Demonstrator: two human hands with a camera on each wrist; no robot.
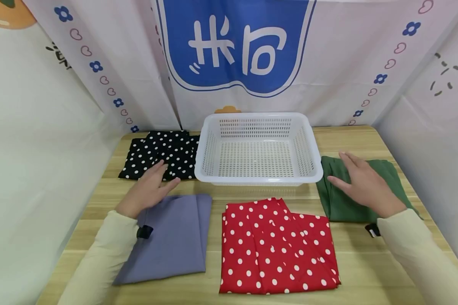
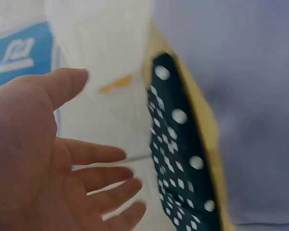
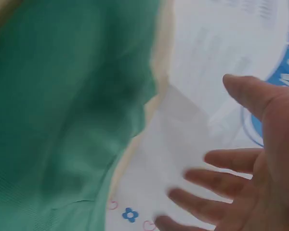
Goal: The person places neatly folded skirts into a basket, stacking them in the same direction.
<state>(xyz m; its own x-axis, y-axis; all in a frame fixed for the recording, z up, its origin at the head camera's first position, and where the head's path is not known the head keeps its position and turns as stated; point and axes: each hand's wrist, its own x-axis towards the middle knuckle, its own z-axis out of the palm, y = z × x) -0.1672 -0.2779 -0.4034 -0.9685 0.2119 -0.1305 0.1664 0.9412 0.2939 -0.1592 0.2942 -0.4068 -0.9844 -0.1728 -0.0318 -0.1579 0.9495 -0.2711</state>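
Note:
My left hand (image 1: 148, 189) hovers at the left with its fingers relaxed and nothing held. Under and beyond its fingertips lies a folded black cloth with white dots (image 1: 175, 150); a folded purple-grey cloth (image 1: 175, 241) lies below the wrist. My right hand (image 1: 362, 183), fingers loosely spread and holding nothing, is above a folded green cloth (image 1: 391, 180). In the right wrist view the green cloth (image 3: 62, 120) fills the left half, apart from the fingers (image 3: 216, 180). A folded red cloth with white dots (image 1: 275, 250) lies front and centre between the arms.
A white perforated plastic basket (image 1: 314, 167) stands at the back middle of the wooden table (image 1: 351, 262), between the black and green cloths. White printed curtains (image 1: 351, 55) hang behind and at both sides. A dark strap piece (image 1: 144, 231) shows at the left cuff.

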